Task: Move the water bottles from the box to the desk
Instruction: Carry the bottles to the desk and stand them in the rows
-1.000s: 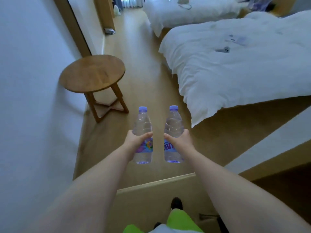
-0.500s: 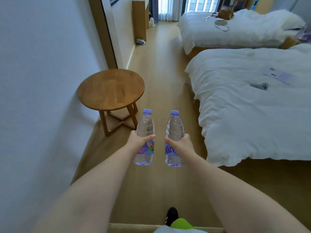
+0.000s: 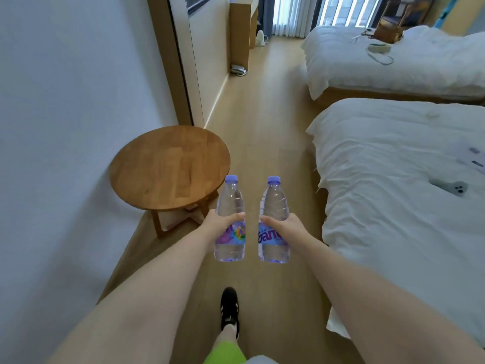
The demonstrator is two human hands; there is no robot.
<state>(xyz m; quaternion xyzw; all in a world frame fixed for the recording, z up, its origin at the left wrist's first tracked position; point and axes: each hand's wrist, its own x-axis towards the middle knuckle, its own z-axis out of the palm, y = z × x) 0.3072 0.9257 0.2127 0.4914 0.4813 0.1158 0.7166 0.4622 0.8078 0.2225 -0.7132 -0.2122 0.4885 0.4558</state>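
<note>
Water bottles upright, one gripped in left hand [image 3: 219, 223], one in right hand [image 3: 284, 227], side by side, apart. No desk in sight; round wooden table [image 3: 168, 166] ahead-left, nearer the left.

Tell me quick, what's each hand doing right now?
Left hand: fingers wrapped round the left water bottle, held upright.
Right hand: fingers wrapped round the right water bottle, held upright.

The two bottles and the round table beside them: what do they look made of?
The left bottle and right bottle look like thin clear plastic: see-through ribbed walls, purple caps, glossy printed labels. The round table looks like wood, likely joined strips under a smooth satin finish, judging by the visible grain and plank seams.
</note>
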